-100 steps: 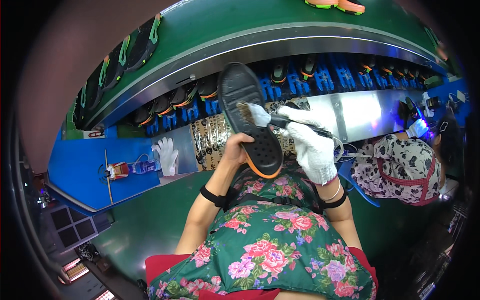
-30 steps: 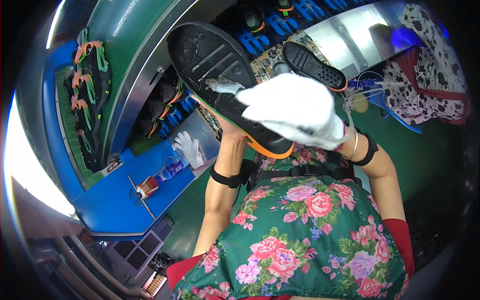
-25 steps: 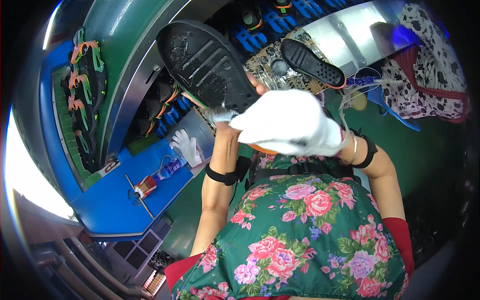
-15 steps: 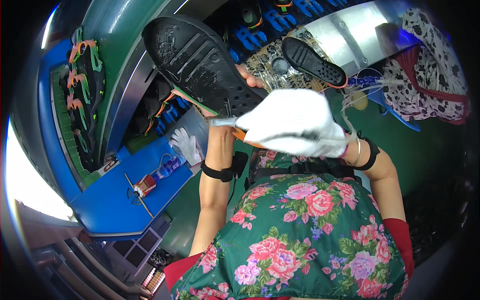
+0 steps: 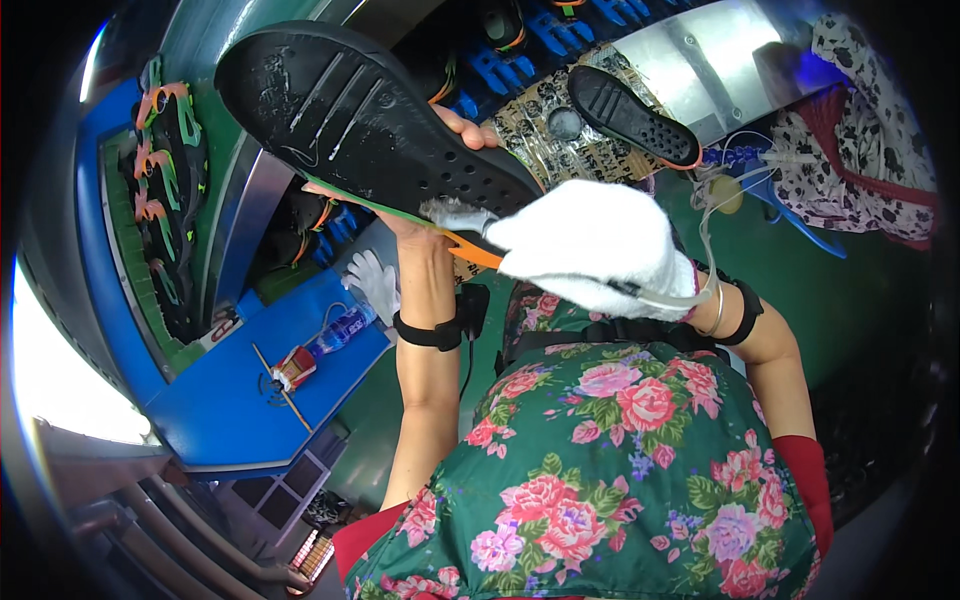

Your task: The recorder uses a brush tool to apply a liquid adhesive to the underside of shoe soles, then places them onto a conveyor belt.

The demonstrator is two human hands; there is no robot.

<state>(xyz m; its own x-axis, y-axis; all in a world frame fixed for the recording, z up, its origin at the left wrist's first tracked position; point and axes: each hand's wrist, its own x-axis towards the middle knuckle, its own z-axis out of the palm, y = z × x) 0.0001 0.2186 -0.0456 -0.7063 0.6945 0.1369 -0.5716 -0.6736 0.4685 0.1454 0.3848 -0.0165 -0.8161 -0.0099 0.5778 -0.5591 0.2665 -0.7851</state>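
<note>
My left hand (image 5: 466, 128) is bare and wrapped round a black sandal sole (image 5: 350, 125), its underside turned up and tilted toward the left. Wet, shiny streaks show on the ribbed part, and small holes dot the narrower end. Most of that palm is hidden behind the sole. In a white glove, my right hand (image 5: 590, 240) grips a brush (image 5: 458, 214) whose bristles are at the sole's near edge, close to the holes. The glove hides the brush's handle. An orange strap (image 5: 474, 251) hangs out beneath the sole.
Another black sole (image 5: 635, 115) lies on a taped cardboard piece (image 5: 520, 125) ahead. A clear tube (image 5: 715, 240) runs from the glove toward a blue coil (image 5: 725, 157). At left, a blue table (image 5: 230, 400) bears a bottle (image 5: 343, 330); a white glove (image 5: 374, 285) lies near its edge.
The large sole has shifted left and turned in my left hand. My gloved hand stays near it, and the bristles, lower on the sole's near edge before, show more plainly now.
</note>
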